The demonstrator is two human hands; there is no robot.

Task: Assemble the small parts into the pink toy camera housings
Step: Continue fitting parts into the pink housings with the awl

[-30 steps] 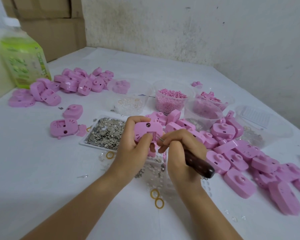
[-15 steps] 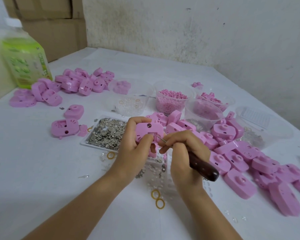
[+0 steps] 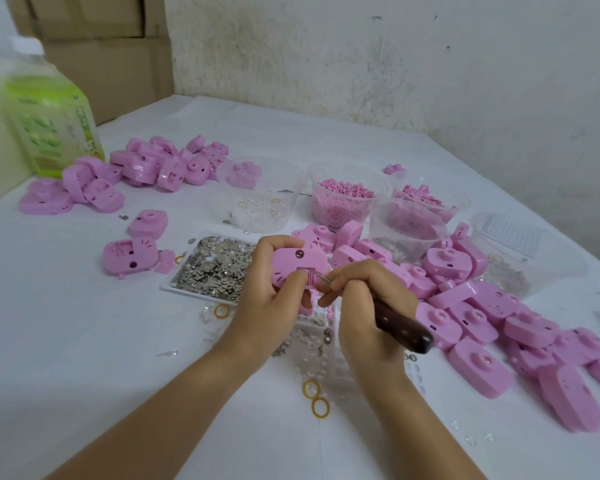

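Note:
My left hand (image 3: 269, 299) grips a pink camera housing (image 3: 297, 265) above the table, its open inner face turned toward me, thumb pressed beside a small metal piece set in it. My right hand (image 3: 364, 303) holds a dark wooden-handled tool (image 3: 400, 329); its thin metal tip touches that metal piece. A white tray of small silver metal parts (image 3: 215, 268) lies just left of my hands. Pink housings are heaped to the right (image 3: 482, 317) and at the back left (image 3: 153, 168).
Clear tubs stand behind my hands: one with rings and clear beads (image 3: 260, 202), one with pink pellets (image 3: 343, 199), others with pink parts (image 3: 409, 223). A green-labelled bottle (image 3: 49, 123) stands far left. Yellow rings (image 3: 316, 398) and clear lenses are scattered near my wrists.
Both hands stay at the housing with only slight shifts; the tool tip keeps working at the metal piece. The view has drifted slightly.

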